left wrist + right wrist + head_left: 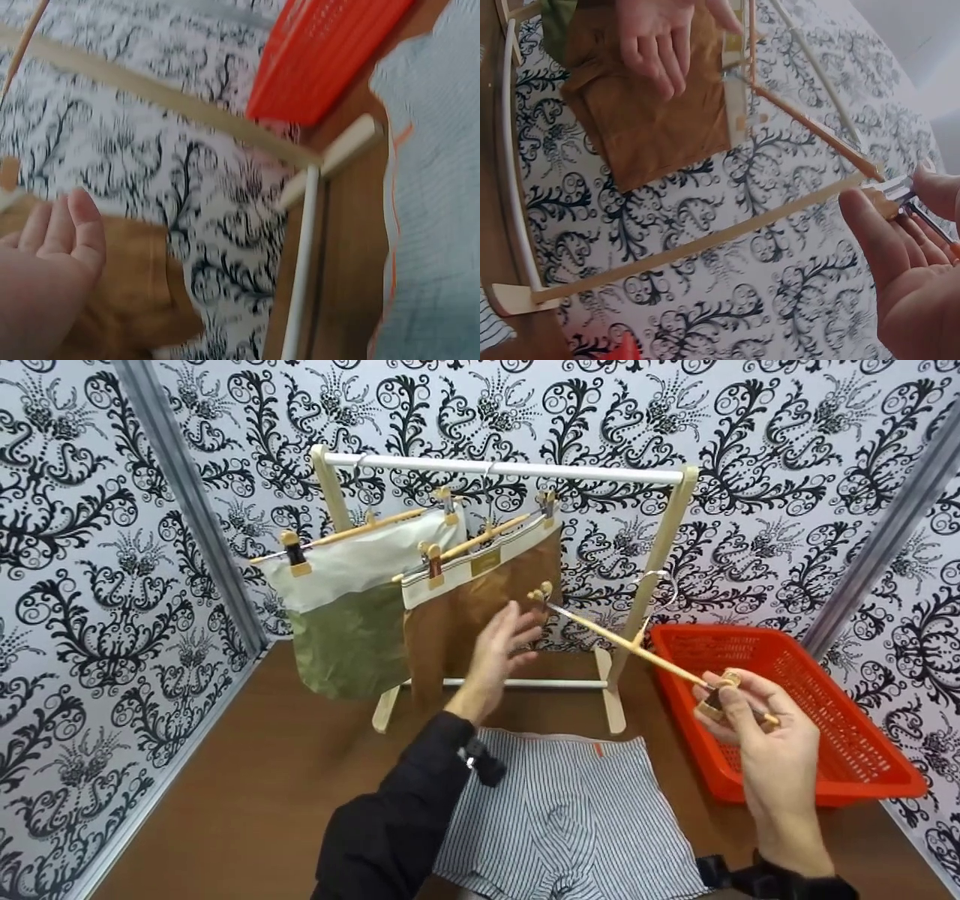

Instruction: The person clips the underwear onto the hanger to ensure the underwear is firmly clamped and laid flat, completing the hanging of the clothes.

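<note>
My right hand holds a wooden clip hanger by its right end, with fingers and thumb around the clip there. The hanger slants up to the left, and its white hook points upward. At its other end sits a second clip with nothing clamped in it. My left hand is beside that clip with its fingers extended, in front of a hanging brown garment. In the right wrist view, thumb and fingers pinch the clip. Below my hands, grey-striped shorts lie flat, waistband away from me.
A small wooden rack with a white bar carries the brown garment and a green-and-white one, both clipped on hangers. To the right stands a red perforated basket. Patterned wall panels enclose the brown table.
</note>
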`<state>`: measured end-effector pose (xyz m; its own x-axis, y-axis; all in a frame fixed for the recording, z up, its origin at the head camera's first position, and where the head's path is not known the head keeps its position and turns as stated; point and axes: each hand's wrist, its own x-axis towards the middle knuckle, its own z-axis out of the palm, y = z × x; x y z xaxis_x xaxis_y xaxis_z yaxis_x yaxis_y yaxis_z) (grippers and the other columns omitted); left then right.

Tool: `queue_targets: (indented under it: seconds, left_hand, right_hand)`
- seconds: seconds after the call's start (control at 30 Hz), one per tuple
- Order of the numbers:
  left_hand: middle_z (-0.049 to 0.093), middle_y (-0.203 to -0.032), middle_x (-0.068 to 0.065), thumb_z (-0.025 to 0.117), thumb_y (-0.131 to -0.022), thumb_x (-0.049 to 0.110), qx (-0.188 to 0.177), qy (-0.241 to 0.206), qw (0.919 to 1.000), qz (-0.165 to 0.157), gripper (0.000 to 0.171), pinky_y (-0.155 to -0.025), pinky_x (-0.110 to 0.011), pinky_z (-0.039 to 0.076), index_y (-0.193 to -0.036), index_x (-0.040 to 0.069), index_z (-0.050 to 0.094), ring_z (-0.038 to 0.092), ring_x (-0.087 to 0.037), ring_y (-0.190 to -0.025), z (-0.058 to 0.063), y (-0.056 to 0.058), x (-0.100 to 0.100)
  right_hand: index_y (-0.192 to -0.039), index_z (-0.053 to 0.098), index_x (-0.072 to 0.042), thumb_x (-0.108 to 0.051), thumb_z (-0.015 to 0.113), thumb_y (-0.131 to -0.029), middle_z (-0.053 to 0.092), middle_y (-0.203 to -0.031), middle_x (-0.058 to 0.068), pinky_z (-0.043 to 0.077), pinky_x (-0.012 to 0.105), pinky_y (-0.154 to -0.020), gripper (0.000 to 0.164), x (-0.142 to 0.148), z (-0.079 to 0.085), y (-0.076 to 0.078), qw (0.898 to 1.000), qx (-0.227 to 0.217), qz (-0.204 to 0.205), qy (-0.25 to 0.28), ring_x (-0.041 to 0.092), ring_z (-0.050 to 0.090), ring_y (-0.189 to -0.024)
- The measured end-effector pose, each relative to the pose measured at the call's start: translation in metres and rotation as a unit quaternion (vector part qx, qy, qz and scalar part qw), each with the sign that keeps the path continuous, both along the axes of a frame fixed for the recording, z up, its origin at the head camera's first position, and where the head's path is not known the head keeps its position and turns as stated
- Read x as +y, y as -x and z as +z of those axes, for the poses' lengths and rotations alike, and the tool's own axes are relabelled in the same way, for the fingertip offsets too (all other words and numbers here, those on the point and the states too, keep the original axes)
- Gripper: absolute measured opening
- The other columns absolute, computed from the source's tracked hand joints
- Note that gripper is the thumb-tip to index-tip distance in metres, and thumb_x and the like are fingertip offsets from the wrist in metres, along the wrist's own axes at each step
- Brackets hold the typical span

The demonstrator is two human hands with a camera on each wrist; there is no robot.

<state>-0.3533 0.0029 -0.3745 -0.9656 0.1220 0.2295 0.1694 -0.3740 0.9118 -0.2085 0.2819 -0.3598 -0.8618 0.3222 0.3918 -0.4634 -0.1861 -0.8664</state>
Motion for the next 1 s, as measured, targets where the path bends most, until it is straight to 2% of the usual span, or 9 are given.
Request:
queue_targets:
  seconds: [0.07, 0.13, 0.33, 0.5, 0.63, 0.7, 0.8, 0.93, 1.0]
  left_hand:
    - [0.059, -0.140, -0.012, 0.049, -0.105, 0.045, 0.002, -0.001, 1.0000, -0.002, 0.071, -0.095, -0.044, 0.052, -0.158, 0.004, 0.026, 0.062, -0.028, -0.120, -0.003, 0.001, -0.011]
    - [0.062, -0.134, -0.012, 0.051, -0.106, 0.040, 0.005, 0.006, 1.0000, -0.003, 0.065, -0.091, -0.041, 0.053, -0.156, 0.002, 0.032, 0.065, -0.027, -0.111, -0.007, 0.002, -0.020]
    - [0.067, -0.120, -0.016, 0.056, -0.106, 0.024, 0.022, 0.096, 0.9952, -0.001, 0.040, -0.084, -0.036, 0.055, -0.137, -0.002, 0.058, 0.067, -0.023, -0.091, -0.023, 0.002, -0.040]
    - [0.069, -0.108, -0.009, 0.057, -0.105, 0.024, -0.020, 0.125, 0.9920, 0.002, 0.038, -0.081, -0.036, 0.054, -0.132, -0.002, 0.061, 0.068, -0.019, -0.085, -0.046, -0.001, -0.057]
    - [0.067, -0.096, -0.006, 0.057, -0.105, 0.023, -0.053, 0.139, 0.9889, 0.001, 0.035, -0.074, -0.031, 0.052, -0.128, -0.004, 0.062, 0.066, -0.015, -0.077, -0.064, 0.000, -0.066]
    - [0.064, -0.093, -0.004, 0.057, -0.105, 0.022, -0.065, 0.154, 0.9860, 0.007, 0.036, -0.073, -0.032, 0.052, -0.128, -0.006, 0.061, 0.063, -0.013, -0.074, -0.071, 0.001, -0.068]
    - [0.064, -0.097, -0.005, 0.058, -0.105, 0.022, -0.079, 0.178, 0.9806, 0.017, 0.036, -0.075, -0.034, 0.054, -0.127, -0.006, 0.061, 0.060, -0.013, -0.074, -0.081, 0.004, -0.071]
    - [0.063, -0.092, -0.004, 0.059, -0.104, 0.021, -0.096, 0.189, 0.9771, 0.018, 0.028, -0.072, -0.031, 0.053, -0.115, -0.005, 0.065, 0.057, -0.014, -0.072, -0.096, 0.009, -0.073]
    - [0.060, -0.085, -0.001, 0.059, -0.104, 0.019, -0.103, 0.184, 0.9774, 0.019, 0.024, -0.068, -0.029, 0.052, -0.109, -0.003, 0.066, 0.055, -0.013, -0.070, -0.102, 0.012, -0.074]
  right_hand:
    - [-0.126, 0.059, 0.011, -0.005, 0.068, -0.096, 0.070, -0.117, 0.022, 0.057, 0.036, -0.077, 0.036, 0.004, -0.006, 0.006, 1.000, -0.008, 0.025, -0.003, 0.028, 0.074, -0.095]
    - [-0.127, 0.060, 0.010, -0.006, 0.067, -0.096, 0.071, -0.115, 0.021, 0.057, 0.037, -0.077, 0.035, 0.007, -0.013, 0.012, 0.999, -0.021, 0.046, -0.008, 0.028, 0.074, -0.094]
    - [-0.124, 0.066, 0.005, -0.010, 0.070, -0.096, 0.073, -0.105, 0.015, 0.058, 0.039, -0.076, 0.032, 0.004, -0.033, 0.034, 0.994, -0.072, 0.082, -0.008, 0.028, 0.075, -0.089]
    - [-0.120, 0.069, -0.001, -0.009, 0.072, -0.094, 0.072, -0.101, 0.012, 0.059, 0.040, -0.073, 0.027, -0.006, -0.052, 0.056, 0.993, -0.093, 0.078, -0.002, 0.023, 0.075, -0.078]
    - [-0.118, 0.067, -0.003, -0.013, 0.073, -0.094, 0.070, -0.101, 0.010, 0.060, 0.038, -0.073, 0.027, -0.014, -0.067, 0.074, 0.991, -0.121, 0.056, -0.027, 0.021, 0.072, -0.076]
    - [-0.121, 0.065, -0.002, -0.017, 0.072, -0.095, 0.067, -0.103, 0.010, 0.060, 0.038, -0.073, 0.031, -0.016, -0.077, 0.083, 0.987, -0.142, 0.050, -0.048, 0.023, 0.071, -0.082]
    - [-0.131, 0.057, 0.000, -0.023, 0.068, -0.098, 0.063, -0.107, 0.009, 0.061, 0.037, -0.076, 0.041, -0.017, -0.091, 0.097, 0.979, -0.182, 0.058, -0.073, 0.023, 0.067, -0.091]
    - [-0.143, 0.045, 0.003, -0.027, 0.062, -0.102, 0.057, -0.115, 0.010, 0.060, 0.034, -0.077, 0.053, -0.016, -0.106, 0.114, 0.964, -0.235, 0.083, -0.093, 0.020, 0.064, -0.093]
    - [-0.146, 0.040, 0.006, -0.027, 0.059, -0.104, 0.054, -0.122, 0.015, 0.060, 0.033, -0.078, 0.057, -0.016, -0.112, 0.121, 0.957, -0.255, 0.094, -0.106, 0.019, 0.063, -0.094]
